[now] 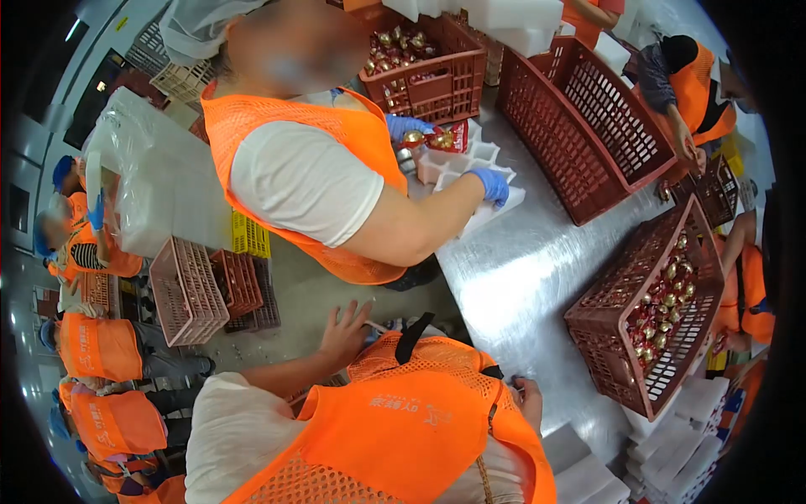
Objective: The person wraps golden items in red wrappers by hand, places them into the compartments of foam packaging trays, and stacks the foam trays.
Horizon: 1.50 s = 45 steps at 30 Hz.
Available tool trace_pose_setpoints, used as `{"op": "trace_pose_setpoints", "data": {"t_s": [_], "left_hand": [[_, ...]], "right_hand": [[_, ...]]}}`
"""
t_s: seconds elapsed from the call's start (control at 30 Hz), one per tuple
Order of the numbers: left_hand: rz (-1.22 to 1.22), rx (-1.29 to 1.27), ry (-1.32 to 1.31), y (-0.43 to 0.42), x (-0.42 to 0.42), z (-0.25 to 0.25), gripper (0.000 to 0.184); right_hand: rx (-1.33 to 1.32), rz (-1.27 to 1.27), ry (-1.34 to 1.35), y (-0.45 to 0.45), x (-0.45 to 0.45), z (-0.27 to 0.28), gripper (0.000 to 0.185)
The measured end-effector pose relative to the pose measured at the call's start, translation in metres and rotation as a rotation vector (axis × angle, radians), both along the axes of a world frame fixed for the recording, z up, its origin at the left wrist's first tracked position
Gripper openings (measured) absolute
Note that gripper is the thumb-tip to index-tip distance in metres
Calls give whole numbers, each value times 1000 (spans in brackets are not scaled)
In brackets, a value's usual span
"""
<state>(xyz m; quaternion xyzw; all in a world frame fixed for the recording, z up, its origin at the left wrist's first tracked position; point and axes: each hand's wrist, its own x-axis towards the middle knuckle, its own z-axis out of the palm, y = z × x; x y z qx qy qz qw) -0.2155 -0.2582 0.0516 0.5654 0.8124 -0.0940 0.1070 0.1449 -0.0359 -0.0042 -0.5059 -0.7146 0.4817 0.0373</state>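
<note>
My left hand (344, 336) is held out over the floor beside the metal table, its fingers spread and nothing seen in it. A thin white strip shows just past its fingertips. At the table's near edge, my right hand (529, 403) has curled fingers and is partly covered by my orange vest (403, 437); whatever it may hold cannot be made out. The closest things to it on the metal table (512, 277) are white foam pieces (579, 462).
Across from me a co-worker in blue gloves (491, 186) handles red-and-gold wrapped items (441, 139) at a white compartment tray (483, 155). Brown crates (579, 118) stand on the table; a tilted crate (617, 336) holds more wrapped pieces. Stacked crates (189, 290) occupy the floor at left.
</note>
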Motion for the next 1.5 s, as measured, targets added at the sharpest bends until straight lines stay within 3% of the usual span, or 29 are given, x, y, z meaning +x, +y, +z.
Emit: {"op": "trace_pose_setpoints", "data": {"t_s": [0.1,0.17,0.2,0.27,0.3,0.33,0.4,0.57,0.67,0.77,0.87,0.93,0.97,1.1,1.2,1.27,1.3,1.37,1.5], "left_hand": [[39,-156,107,36,1,-2,27],[-476,-253,251,38,8,-25,30],[-476,-247,258,36,9,-31,30],[-467,-643,305,33,6,-38,33],[-470,-643,309,29,7,-58,33],[-343,-582,262,25,5,-88,33],[-207,-524,225,26,-2,-96,33],[-86,-214,-129,44,7,-2,26],[3,-115,-256,31,2,-4,23],[-10,-29,-453,18,-19,-28,28],[-168,-175,-280,10,-28,-49,35],[443,-95,-433,23,-20,-63,46],[349,-198,-228,25,-13,-64,50],[66,-760,-292,57,-56,-67,57],[-197,-465,-138,74,-56,-32,37],[-296,-94,-400,107,-36,36,22],[-353,90,-535,127,-23,67,17],[-374,314,-840,166,0,84,13],[-364,231,-1052,222,30,73,23]], "right_hand": [[33,-6,141,-5,4,-16,23],[7,-22,208,-5,5,-25,24],[15,-23,214,-4,7,-22,24],[11,-56,184,-7,4,-9,25],[12,-60,187,-8,9,-9,25],[7,-81,134,-8,15,-10,26],[-2,-96,95,-6,15,-10,26],[-2,-72,-86,-2,15,23,30],[136,-26,-75,5,9,36,31],[200,36,-40,21,6,34,31],[212,-2,-74,23,-10,55,31],[306,50,-73,22,-14,46,30],[310,85,-83,19,-15,46,32],[288,130,-139,7,-33,69,33],[300,65,-157,7,-31,90,33],[316,33,-166,10,-33,111,32],[471,-27,-100,13,-32,120,30],[653,-167,28,18,-40,145,21],[846,-227,210,23,-52,158,15]]}}
